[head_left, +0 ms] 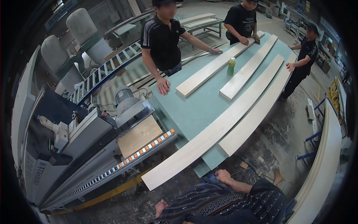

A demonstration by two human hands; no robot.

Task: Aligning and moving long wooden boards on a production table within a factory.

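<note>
My right hand is curled closed in front of my body, by the near end of the green-topped table; nothing shows in it. Low in the view, beside my patterned top, is my left hand, small and partly hidden, its fingers hard to make out. Closest to my hands is a long pale wooden board, its near end jutting past the table edge. Alongside it on the right lies a second long board. Farther over are a third board and a fourth, thicker board.
A green bottle stands between boards. People stand at the left, far end and right of the table, hands on or near it. A machine with a motor stands left. Long panels lean at right; scraps litter the floor.
</note>
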